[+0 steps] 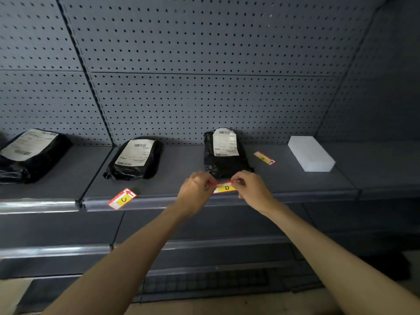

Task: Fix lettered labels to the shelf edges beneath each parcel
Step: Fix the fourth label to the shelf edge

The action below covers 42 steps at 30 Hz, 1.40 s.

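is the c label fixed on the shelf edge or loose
Loose, it seems. The C label lies tilted, overhanging the shelf edge, not squared in the strip. Neither hand touches it.

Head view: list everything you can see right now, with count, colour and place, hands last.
Parcels: 3, black bags with white shipping slips, on the shelf: far left, middle, right of centre.
White box: 1, on the shelf at right.
D label: 1, yellow and white with red edge, held at the shelf front below the third parcel.
C label: 1, red, white and yellow, askew over the shelf edge below the middle parcel.
E label: 1, same colours, lying loose on the shelf beside the third parcel.
Pegboard back panel: grey, behind the shelf.
Lower shelves: grey, below.
Left hand: pinching the D label's left end.
Right hand: pinching its right end.
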Each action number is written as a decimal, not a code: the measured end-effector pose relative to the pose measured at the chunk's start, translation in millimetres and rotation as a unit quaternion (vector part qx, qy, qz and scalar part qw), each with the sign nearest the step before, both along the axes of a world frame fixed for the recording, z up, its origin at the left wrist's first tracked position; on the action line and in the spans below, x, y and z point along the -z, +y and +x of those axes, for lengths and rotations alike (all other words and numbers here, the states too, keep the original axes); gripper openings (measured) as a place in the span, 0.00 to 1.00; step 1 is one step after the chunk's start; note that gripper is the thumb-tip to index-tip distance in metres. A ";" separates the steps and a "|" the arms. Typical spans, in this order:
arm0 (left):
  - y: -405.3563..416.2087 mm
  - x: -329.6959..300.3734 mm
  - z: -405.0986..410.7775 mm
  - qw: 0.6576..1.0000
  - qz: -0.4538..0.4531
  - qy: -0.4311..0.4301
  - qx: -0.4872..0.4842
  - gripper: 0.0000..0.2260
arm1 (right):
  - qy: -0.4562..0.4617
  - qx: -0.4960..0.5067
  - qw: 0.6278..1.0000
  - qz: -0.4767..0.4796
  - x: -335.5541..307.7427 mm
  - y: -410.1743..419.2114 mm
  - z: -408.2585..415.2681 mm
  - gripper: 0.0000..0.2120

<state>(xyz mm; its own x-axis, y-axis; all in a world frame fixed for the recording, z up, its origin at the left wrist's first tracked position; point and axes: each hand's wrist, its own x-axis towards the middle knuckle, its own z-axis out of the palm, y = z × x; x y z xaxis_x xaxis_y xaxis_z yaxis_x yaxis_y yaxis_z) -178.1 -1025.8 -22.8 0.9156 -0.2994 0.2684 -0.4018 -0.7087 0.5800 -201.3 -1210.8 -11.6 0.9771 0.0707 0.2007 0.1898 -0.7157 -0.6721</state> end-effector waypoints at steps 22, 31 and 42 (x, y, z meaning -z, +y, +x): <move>-39.9 57.0 -28.4 0.969 0.202 -0.132 -0.045 0.09 | -0.026 -0.008 0.999 -0.022 37.8 -50.1 6.9 0.04; -31.3 74.7 -42.4 0.973 0.206 -0.095 -0.045 0.16 | -0.051 -0.019 0.998 -0.033 37.1 -48.2 7.1 0.04; -42.3 72.9 -46.2 0.969 0.210 -0.107 -0.070 0.16 | -0.060 -0.005 0.997 -0.041 37.4 -59.1 5.6 0.03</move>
